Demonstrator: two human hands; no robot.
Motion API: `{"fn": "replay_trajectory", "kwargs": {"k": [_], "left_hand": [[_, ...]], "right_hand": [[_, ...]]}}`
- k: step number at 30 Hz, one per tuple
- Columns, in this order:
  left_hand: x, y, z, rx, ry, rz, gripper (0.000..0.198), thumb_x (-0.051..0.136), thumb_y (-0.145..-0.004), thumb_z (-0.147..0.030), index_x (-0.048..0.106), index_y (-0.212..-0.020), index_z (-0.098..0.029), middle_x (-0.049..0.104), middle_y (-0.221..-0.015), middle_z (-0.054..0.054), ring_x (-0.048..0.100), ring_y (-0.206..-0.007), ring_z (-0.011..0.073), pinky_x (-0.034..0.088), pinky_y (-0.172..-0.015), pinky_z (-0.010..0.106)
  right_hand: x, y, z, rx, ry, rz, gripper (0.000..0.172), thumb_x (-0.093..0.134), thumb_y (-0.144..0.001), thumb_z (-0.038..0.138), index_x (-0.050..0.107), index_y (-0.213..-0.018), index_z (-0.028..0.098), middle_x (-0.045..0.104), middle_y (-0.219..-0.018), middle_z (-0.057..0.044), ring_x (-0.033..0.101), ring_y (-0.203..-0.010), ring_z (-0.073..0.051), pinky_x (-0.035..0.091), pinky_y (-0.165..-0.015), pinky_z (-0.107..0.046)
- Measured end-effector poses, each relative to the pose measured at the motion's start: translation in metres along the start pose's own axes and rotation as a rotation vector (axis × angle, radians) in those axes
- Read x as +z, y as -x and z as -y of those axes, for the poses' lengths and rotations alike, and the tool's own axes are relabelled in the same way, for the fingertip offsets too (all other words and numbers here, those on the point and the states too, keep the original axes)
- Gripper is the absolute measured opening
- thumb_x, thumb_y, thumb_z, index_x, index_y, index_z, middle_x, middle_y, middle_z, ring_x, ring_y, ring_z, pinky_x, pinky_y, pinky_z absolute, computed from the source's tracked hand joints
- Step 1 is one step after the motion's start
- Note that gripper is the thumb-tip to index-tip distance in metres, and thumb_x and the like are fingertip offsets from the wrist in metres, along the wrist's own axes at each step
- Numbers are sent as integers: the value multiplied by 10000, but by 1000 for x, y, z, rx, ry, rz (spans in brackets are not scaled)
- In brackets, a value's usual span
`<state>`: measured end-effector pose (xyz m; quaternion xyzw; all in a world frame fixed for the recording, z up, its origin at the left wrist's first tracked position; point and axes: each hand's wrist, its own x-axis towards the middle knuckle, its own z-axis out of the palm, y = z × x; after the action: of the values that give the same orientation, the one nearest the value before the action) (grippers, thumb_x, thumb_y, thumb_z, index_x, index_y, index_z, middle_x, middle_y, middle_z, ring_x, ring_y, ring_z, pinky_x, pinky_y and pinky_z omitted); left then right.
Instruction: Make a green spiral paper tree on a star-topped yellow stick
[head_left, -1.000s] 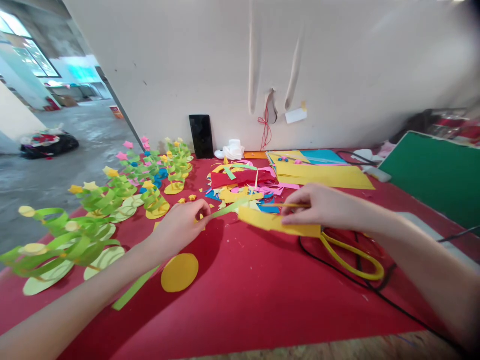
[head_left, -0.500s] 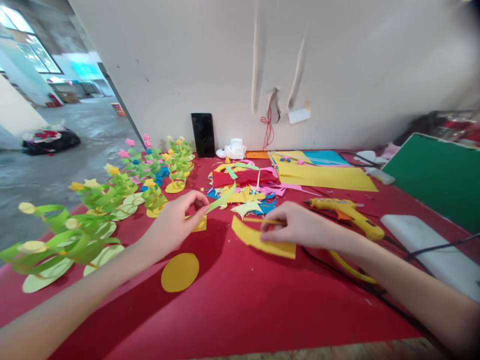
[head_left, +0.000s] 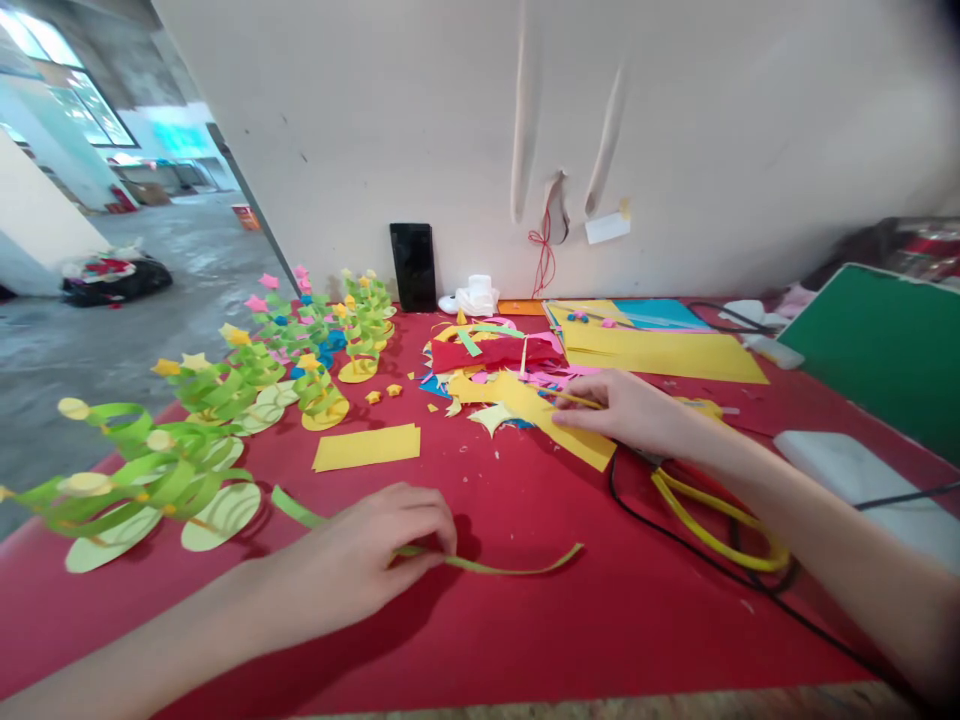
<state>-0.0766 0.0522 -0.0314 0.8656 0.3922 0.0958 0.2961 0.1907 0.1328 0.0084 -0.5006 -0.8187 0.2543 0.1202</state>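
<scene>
My left hand [head_left: 382, 550] is closed around the middle of a curling green paper strip [head_left: 510, 568], low over the near part of the red table. One end of the strip sticks out to each side. My right hand [head_left: 626, 410] pinches a curved yellow paper offcut [head_left: 581, 435] at the edge of the scrap heap. A thin yellow strip [head_left: 576, 399] also runs from its fingers; whether it is part of the offcut I cannot tell. Yellow paper rectangles [head_left: 367, 447] lie beyond my left hand, with two small yellow folded stars [head_left: 394, 390] further back.
Green spiral paper plants [head_left: 210, 400] with stars and round bases crowd the left side. Behind the scrap heap [head_left: 495, 355] lie yellow sheets [head_left: 660, 355]. A phone [head_left: 412, 267] leans on the wall. A glue gun [head_left: 705, 408], black cable [head_left: 675, 540] and green board [head_left: 892, 360] are right.
My left hand has come nearer with the green strip. My right hand has moved the yellow offcut back onto the scrap heap's edge. The yellow disc seen before is now out of sight.
</scene>
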Motion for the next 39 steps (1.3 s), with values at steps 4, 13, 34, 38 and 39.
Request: {"fn": "replay_trajectory", "kwargs": {"k": [4, 13, 34, 38, 39], "left_hand": [[12, -3, 6, -4, -98, -129, 144, 439, -871, -208, 563, -934, -246, 581, -971, 21, 519, -936, 170, 416, -843, 300], [8, 2, 5, -100, -258, -203, 150, 401, -853, -164, 532, -874, -233, 617, -858, -10, 583, -769, 142, 461, -668, 247], [-26, -10, 68, -285, -395, -340, 285, 460, -786, -314, 548, -1015, -169, 592, -1052, 105, 545, -980, 263, 426, -855, 416], [-33, -10, 64, -314, -339, -363, 242, 482, -772, -285, 564, -973, -177, 627, -983, 69, 598, -855, 220, 471, -763, 343], [-35, -10, 63, -320, -325, -367, 221, 468, -779, -270, 572, -953, -183, 639, -950, 56, 608, -813, 204, 479, -731, 320]], "right_hand": [[-5, 13, 15, -107, -102, 258, 237, 542, -756, 395, 607, -704, 173, 410, -566, 43, 343, -509, -83, 252, -461, -201], [34, 13, 15, -175, -115, 540, 192, 576, -744, 325, 593, -673, 147, 517, -611, 21, 451, -572, -99, 302, -504, -199], [37, 21, 25, -185, -122, 387, 181, 442, -846, 311, 530, -752, 184, 549, -736, 26, 488, -667, -100, 345, -588, -211], [38, 23, 24, -213, -98, 422, 179, 457, -834, 287, 577, -754, 181, 583, -753, 7, 518, -706, -123, 353, -609, -226], [38, 24, 24, -217, -95, 429, 177, 459, -832, 282, 589, -767, 182, 594, -768, 2, 526, -726, -129, 356, -619, -228]]}}
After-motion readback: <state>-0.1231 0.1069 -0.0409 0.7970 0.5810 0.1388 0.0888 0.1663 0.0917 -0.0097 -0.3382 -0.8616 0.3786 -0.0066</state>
